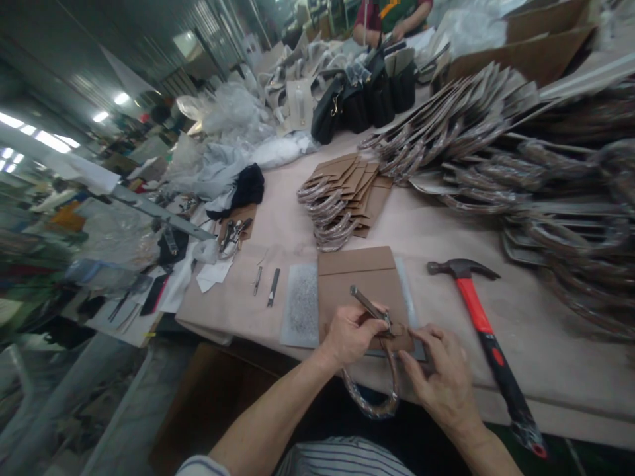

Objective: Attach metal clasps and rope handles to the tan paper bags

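A brown bag panel (354, 281) lies on the table before me, with a plastic-wrapped curved handle (370, 411) hanging past the front edge. My left hand (350, 334) is closed around a metal punch (364, 301), which leans over the panel near the handle's base. Its lower tip is partly hidden by my fingers. At the panel's lower right corner is my right hand (441, 370), thumb and fingers apart, the tips touching or very near the edge. Under the panel shows a speckled pale board (301, 304). A claw hammer (483, 317) with a red and black handle lies to the right.
Stacked brown panels with wrapped handles (347, 192) lie beyond. More wrapped handle pieces (560, 172) fill the right side. Two slim metal tools (273, 287) rest left. Black bags (367, 99) stand farther back, and a co-worker's arms (414, 23) show at the top.
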Demonstrator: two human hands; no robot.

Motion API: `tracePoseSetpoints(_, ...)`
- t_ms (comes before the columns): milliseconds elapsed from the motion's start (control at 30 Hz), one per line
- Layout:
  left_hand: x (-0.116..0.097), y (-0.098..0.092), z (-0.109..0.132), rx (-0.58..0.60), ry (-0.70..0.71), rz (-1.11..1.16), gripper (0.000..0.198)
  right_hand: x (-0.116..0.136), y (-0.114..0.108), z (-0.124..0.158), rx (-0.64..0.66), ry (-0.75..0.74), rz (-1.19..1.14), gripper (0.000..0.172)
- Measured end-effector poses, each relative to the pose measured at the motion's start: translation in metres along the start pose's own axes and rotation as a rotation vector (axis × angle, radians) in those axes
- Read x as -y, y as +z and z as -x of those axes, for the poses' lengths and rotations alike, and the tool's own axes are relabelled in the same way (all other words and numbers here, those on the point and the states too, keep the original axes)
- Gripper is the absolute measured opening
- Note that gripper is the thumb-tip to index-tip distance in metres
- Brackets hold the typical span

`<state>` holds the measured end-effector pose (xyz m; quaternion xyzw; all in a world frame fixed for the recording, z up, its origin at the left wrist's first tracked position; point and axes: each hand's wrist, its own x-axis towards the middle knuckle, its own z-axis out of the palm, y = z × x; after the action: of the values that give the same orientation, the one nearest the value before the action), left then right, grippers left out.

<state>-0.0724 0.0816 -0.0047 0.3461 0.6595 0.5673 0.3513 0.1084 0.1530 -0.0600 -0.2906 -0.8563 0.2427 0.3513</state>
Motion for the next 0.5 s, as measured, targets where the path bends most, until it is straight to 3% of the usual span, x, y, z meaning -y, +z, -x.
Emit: tracePoseSetpoints(500, 0.0043, 0.0024, -0.0012, -0.051, 0.069, 0.003, 0.014, 0.0032, -0.0033, -0.0042, 0.009, -0.008, 0.013, 0.031)
